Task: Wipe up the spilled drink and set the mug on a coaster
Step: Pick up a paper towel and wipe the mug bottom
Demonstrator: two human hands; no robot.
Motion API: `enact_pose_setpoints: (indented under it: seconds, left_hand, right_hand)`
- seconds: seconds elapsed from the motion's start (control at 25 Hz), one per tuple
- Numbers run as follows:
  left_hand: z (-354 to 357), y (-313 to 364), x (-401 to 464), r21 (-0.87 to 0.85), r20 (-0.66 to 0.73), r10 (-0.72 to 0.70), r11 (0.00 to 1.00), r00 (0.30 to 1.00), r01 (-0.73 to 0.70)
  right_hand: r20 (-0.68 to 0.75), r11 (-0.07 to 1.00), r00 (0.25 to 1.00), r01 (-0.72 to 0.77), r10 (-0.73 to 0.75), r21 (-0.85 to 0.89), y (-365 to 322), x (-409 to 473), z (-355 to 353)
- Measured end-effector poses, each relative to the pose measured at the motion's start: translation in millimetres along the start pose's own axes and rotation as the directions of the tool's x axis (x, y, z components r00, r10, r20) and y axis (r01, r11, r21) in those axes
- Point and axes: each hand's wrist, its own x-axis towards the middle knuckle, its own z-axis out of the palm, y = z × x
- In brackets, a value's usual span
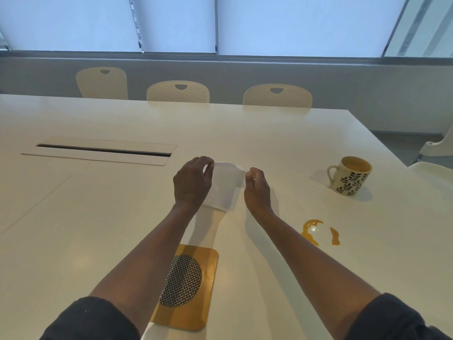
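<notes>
Meeting room: shaded windows (176,23) along the far wall, three pale perforated chairs (178,92) behind a large white table (282,138). Table has a long cable slot (103,150) left of centre. Both forearms reach out over the middle of the table, dark sleeves at the elbows. A thin white tissue (225,186) hangs between the hands: left hand (192,182) pinches its upper left corner, right hand (257,186) pinches the upper right corner, fingers (252,172) closed tight on the edge; sheet is stretched across the top, lower end drooping to or near the table, contact unclear. Near edge, under the left forearm: amber square coaster (196,288) with a round black-and-white woven centre, lying flat, partly covered by the arm. Far right: cream mug (350,176) with black leaf print, upright, handle to the left, orange-brown drink inside. Between mug and right forearm, well apart from the tissue: orange spill (318,231), two small curved patches, glossy.
</notes>
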Motion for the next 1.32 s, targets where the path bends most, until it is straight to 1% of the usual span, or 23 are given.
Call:
enact_pose_setpoints:
  seconds: [0.08,0.16,0.2,0.28,0.32,0.4,0.44,0.48,0.52,0.56,0.6,0.64,0.68,0.72,0.76,0.8,0.84,0.92,0.96,1.04,1.2,1.24,1.32]
  left_hand:
    - [0.8,10.7,2.8,-0.009,-0.068,-0.024,1.0,0.997,0.023]
    - [1.3,26.3,1.2,-0.039,-0.115,-0.017,0.999,0.993,0.013]
    - [1.7,33.7,-0.3,-0.047,-0.129,0.002,0.999,0.992,-0.008]
    - [2.9,46.5,-7.0,-0.052,-0.156,0.078,0.995,0.985,-0.087]
    - [3.2,51.9,-11.3,-0.063,-0.164,0.123,0.989,0.979,-0.135]
    - [5.6,59.9,-21.7,-0.109,-0.157,0.211,0.967,0.965,-0.229]
    - [7.8,63.8,-28.4,-0.131,-0.14,0.261,0.951,0.955,-0.279]
    - [10.2,68.1,-35.3,-0.146,-0.117,0.317,0.932,0.941,-0.332]
    - [12.3,72.4,-41.4,-0.16,-0.086,0.374,0.91,0.923,-0.383]
    - [13.9,76.5,-46.8,-0.184,-0.047,0.429,0.884,0.902,-0.43]
    - [15.8,80.6,-50.2,-0.216,0.001,0.48,0.857,0.877,-0.468]
    - [17.7,84.8,-53.0,-0.25,0.06,0.521,0.834,0.852,-0.492]
    - [20.0,89.1,-54.9,-0.279,0.129,0.551,0.818,0.825,-0.503]
    - [22.8,93.3,-56.2,-0.3,0.198,0.572,0.809,0.796,-0.506]
    - [25.9,96.6,-57.0,-0.313,0.254,0.588,0.801,0.768,-0.51]
    - [29.2,101.0,-57.2,-0.323,0.292,0.605,0.791,0.741,-0.519]
    - [32.2,105.4,-56.8,-0.332,0.315,0.623,0.779,0.716,-0.531]
    - [38.5,116.4,-55.9,-0.353,0.334,0.653,0.756,0.68,-0.552]
    - [41.7,122.5,-56.1,-0.361,0.344,0.666,0.744,0.662,-0.562]
    - [50.2,137.1,-56.7,-0.371,0.364,0.697,0.717,0.618,-0.59]
    - [65.4,169.5,-56.7,-0.429,0.423,0.727,0.686,0.541,-0.587]
    - [68.5,177.8,-55.9,-0.446,0.425,0.733,0.68,0.53,-0.582]
    - [74.2,194.5,-53.8,-0.479,0.39,0.749,0.662,0.536,-0.577]
  right_hand:
    - [0.003,0.993,0.996,-0.093,0.093,0.075,-3.7,-5.7,4.5]
    - [0.086,0.934,0.972,-0.236,0.221,0.268,-11.3,-5.4,9.6]
    - [0.156,0.852,0.944,-0.329,0.29,0.408,-16.2,-3.1,11.0]
    - [0.302,0.609,0.88,-0.473,0.367,0.637,-20.4,1.3,7.6]
    - [0.363,0.48,0.853,-0.514,0.376,0.711,-18.5,3.6,3.0]
    - [0.441,0.287,0.823,-0.546,0.357,0.787,-16.2,6.3,-10.1]
    - [0.45,0.221,0.819,-0.542,0.357,0.811,-13.9,8.3,-17.0]
    - [0.461,0.129,0.81,-0.533,0.361,0.836,-11.5,11.7,-25.2]
    - [0.497,0.043,0.798,-0.541,0.342,0.84,-3.2,15.1,-31.0]
    - [0.555,-0.074,0.77,-0.562,0.315,0.823,3.0,15.8,-36.4]
    - [0.624,-0.183,0.741,-0.597,0.247,0.781,9.4,14.7,-42.1]
    - [0.667,-0.156,0.721,-0.649,0.185,0.745,15.2,9.0,-50.9]
    - [0.689,-0.084,0.714,-0.684,0.126,0.725,17.6,5.2,-62.4]
    - [0.641,0.009,0.755,-0.648,0.141,0.762,20.6,4.9,-73.9]
    - [0.532,0.168,0.826,-0.561,0.188,0.811,22.8,10.3,-84.8]
    - [0.464,0.268,0.861,-0.507,0.21,0.819,20.1,11.4,-100.1]
    - [0.391,0.305,0.885,-0.457,0.252,0.836,18.5,14.0,-111.2]
    - [0.232,0.338,0.934,-0.318,0.27,0.886,24.8,21.2,-128.1]
    - [0.193,0.35,0.942,-0.284,0.273,0.893,28.8,21.7,-137.1]
    - [0.192,0.358,0.936,-0.294,0.295,0.886,36.9,19.2,-153.7]
    - [0.262,0.363,0.909,-0.375,0.323,0.853,52.9,16.1,-189.5]
    - [0.264,0.355,0.904,-0.382,0.337,0.853,55.4,16.1,-199.6]
    - [0.253,0.359,0.9,-0.381,0.355,0.852,63.2,17.2,-220.5]
